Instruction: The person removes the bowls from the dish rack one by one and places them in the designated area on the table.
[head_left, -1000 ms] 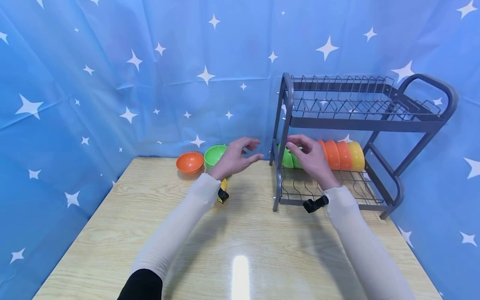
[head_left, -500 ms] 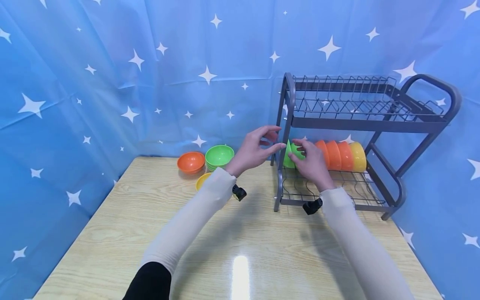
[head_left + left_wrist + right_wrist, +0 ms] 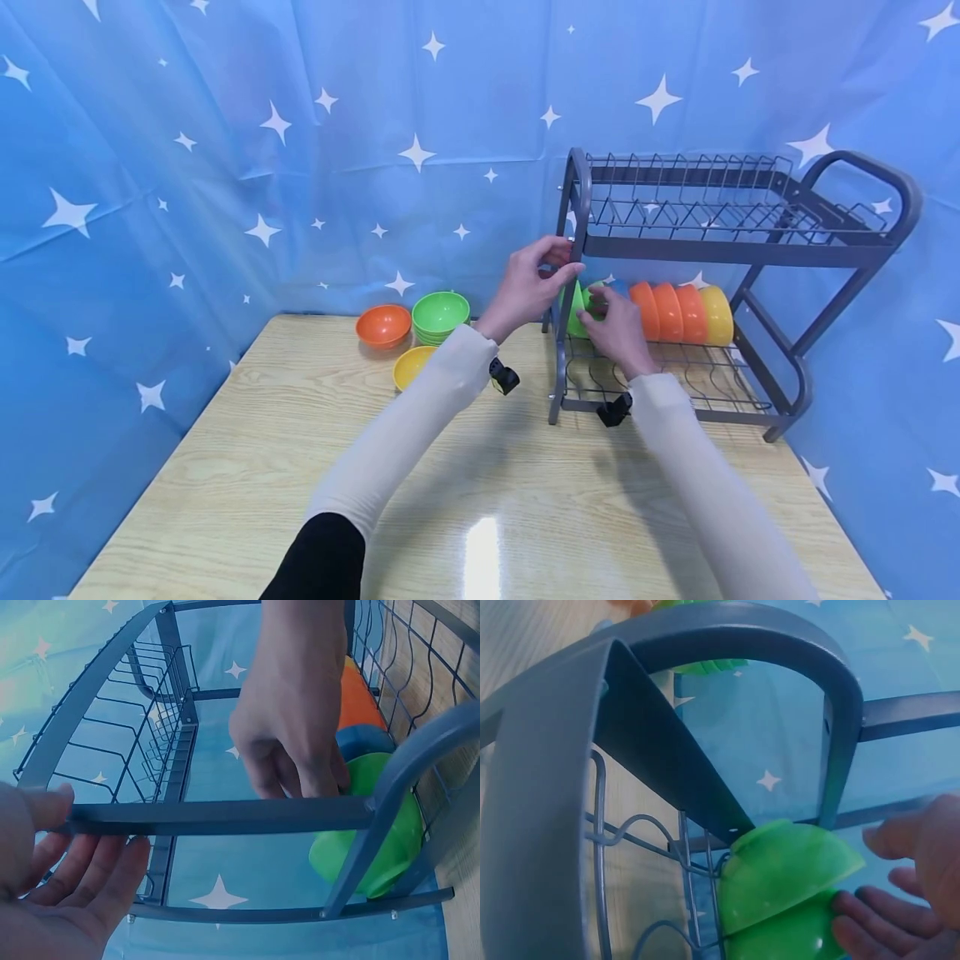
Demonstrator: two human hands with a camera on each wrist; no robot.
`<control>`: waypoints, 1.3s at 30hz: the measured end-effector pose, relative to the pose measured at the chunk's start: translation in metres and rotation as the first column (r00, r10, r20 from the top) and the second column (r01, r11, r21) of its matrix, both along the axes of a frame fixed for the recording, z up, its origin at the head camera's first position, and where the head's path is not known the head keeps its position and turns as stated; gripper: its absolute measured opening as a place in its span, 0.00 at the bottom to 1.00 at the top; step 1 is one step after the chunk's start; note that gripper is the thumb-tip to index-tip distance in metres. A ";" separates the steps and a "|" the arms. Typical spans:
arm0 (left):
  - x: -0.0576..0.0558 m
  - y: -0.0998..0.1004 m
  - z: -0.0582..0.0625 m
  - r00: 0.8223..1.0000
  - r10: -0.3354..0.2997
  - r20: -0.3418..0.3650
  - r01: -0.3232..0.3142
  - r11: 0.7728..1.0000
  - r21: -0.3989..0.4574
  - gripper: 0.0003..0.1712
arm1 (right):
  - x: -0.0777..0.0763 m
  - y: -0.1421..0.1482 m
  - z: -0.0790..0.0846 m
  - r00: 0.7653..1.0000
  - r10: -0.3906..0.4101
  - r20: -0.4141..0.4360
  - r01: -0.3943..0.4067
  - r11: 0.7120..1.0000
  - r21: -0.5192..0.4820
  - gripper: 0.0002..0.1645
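My left hand [image 3: 528,279] is at the left post of the grey dish rack [image 3: 738,250]; in the left wrist view, its thumb and fingers lie on either side of that post. On the lower tier, my right hand [image 3: 615,325] is close to two green bowls standing on edge. In the right wrist view, its fingertips are right at the rim of the nearer green bowl [image 3: 787,934], with the thumb apart. The other green bowl [image 3: 791,866] leans beside it. A blue bowl [image 3: 364,741], mostly hidden, stands between the green and orange bowls.
Several orange bowls [image 3: 667,312] and a yellow bowl [image 3: 716,315] line the lower tier's right part. On the wooden table [image 3: 262,417] sit an orange bowl [image 3: 383,327], a stack of green bowls [image 3: 441,315] and a yellow bowl [image 3: 411,367]. A starry blue curtain [image 3: 337,108] hangs behind.
My left hand has moved right, from over the table to the rack's left post. My right hand has shifted slightly left and down beside the green bowls.
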State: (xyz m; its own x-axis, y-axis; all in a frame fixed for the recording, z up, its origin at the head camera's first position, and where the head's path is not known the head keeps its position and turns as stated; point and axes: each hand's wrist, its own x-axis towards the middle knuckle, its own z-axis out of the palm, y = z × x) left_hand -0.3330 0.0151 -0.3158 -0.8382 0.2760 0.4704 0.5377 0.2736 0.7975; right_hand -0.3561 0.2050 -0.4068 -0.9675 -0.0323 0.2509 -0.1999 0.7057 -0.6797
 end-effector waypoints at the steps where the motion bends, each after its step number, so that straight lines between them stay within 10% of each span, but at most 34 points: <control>1: -0.001 0.001 0.000 1.000 0.007 0.002 -0.007 1.000 0.006 0.20 | -0.001 -0.001 -0.001 1.000 -0.004 0.000 0.004 1.000 -0.002 0.33; 23: -0.004 0.009 -0.004 0.995 0.059 -0.084 -0.062 0.997 -0.037 0.12 | -0.014 -0.007 -0.015 0.994 -0.097 -0.050 0.099 0.994 0.044 0.21; 39: -0.005 0.010 -0.008 0.993 0.050 -0.104 -0.050 0.999 0.001 0.12 | -0.008 -0.001 -0.011 0.983 -0.139 0.117 0.155 0.978 -0.140 0.21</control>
State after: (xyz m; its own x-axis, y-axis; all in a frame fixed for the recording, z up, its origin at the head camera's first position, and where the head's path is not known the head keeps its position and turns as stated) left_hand -0.3376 0.0254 -0.3241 -0.7977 0.2359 0.5549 0.6030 0.3036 0.7377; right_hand -0.3643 0.2037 -0.4182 -0.9802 0.1419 0.1378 -0.0226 0.6120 -0.7906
